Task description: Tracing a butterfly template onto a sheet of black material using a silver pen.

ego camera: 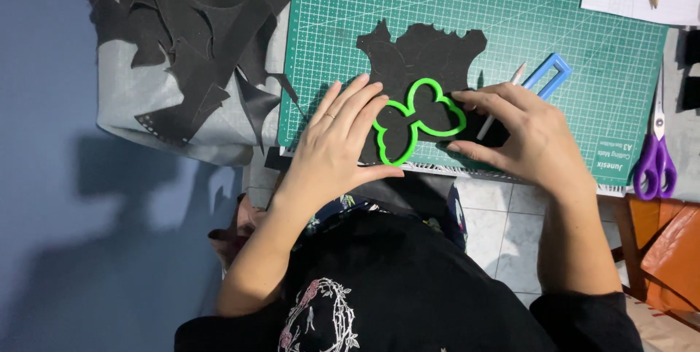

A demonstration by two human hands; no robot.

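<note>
Green cutting mat (350,31) on table, green cutter outline (417,127) on black sheet (423,53), left hand (339,144) flat at its 9 o'clock, fingers spread touching it, right hand (521,133) at 3 o'clock, fingers pinching its edge, pen (503,100) tucked within.

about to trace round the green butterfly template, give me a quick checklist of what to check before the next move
1. Green template lies flat on the black sheet: ok.
2. Whole outline sits over black material: cannot tell; the left hand hides the lower left edge.
3. Left hand steadies the template: ok, fingertips rest against its left side.
4. Right hand has the white marking tool: ok, held in the fingers, though its tip is hidden.
5. Sheet lies on the green cutting mat: ok.
6. Purple scissors are away from the hands: ok, at the mat's right edge.
</note>
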